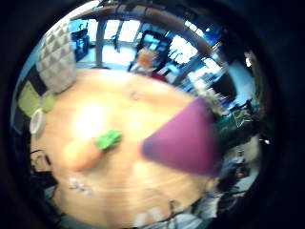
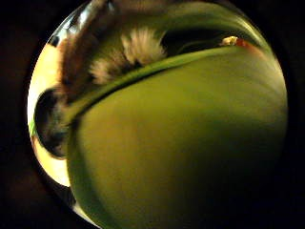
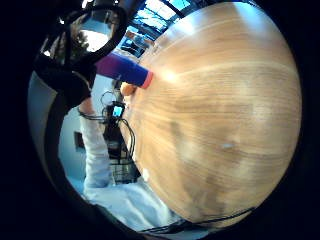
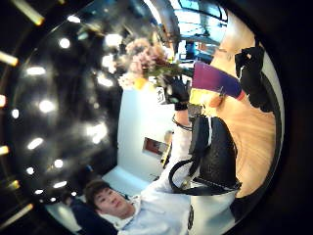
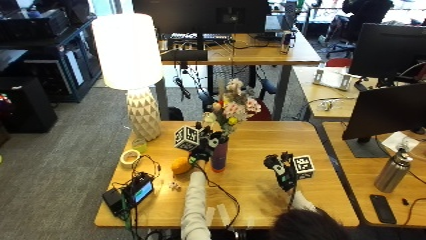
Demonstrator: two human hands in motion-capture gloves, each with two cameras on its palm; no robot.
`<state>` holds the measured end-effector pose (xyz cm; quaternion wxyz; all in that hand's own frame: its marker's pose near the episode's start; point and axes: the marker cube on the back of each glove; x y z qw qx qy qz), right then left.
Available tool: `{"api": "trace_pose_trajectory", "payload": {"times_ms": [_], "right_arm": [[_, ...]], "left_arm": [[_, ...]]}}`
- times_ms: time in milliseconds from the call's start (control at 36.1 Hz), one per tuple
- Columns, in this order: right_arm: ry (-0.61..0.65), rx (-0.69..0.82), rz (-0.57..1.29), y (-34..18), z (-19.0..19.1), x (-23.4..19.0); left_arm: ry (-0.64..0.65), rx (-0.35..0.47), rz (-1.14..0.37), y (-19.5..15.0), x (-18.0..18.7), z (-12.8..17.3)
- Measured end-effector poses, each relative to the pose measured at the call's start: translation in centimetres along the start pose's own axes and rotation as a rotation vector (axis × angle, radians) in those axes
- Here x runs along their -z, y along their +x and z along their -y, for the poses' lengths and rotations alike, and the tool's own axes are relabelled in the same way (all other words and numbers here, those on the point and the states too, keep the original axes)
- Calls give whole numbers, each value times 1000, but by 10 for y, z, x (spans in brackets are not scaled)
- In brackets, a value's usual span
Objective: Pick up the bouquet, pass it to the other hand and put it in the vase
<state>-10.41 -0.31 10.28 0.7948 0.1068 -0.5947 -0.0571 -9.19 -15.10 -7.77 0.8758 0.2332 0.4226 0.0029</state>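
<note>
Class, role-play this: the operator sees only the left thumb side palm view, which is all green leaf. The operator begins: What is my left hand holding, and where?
Observer: Your left hand grips the bouquet beside the purple vase rim, flowers above it.
Operator: Is the vase upright?
Observer: Yes, upright on the wooden table.
Operator: And my right hand?
Observer: The right hand holds nothing, over bare tabletop to the vase's right.

Pink-and-yellow bouquet (image 5: 231, 111) stands upright in the purple vase (image 5: 219, 156) on the table.
</note>
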Motion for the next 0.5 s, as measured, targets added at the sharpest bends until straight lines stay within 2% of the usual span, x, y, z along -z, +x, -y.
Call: {"api": "trace_pose_trajectory", "payload": {"times_ms": [83,166,222,277,388,498], "right_arm": [[-3,-18,-22,10,4,1],[-30,62,33,12,9,1],[-29,67,49,14,11,2],[5,14,-19,25,16,8],[77,-108,-125,43,27,19],[63,-128,-44,41,35,16]], "left_arm": [[-67,10,-37,-25,0,-22],[-82,53,1,-37,6,-35],[-81,22,-2,-35,8,-38],[-89,-1,-7,-29,8,-40],[-79,58,94,-20,6,-42],[-75,121,178,-15,1,-40]]}}
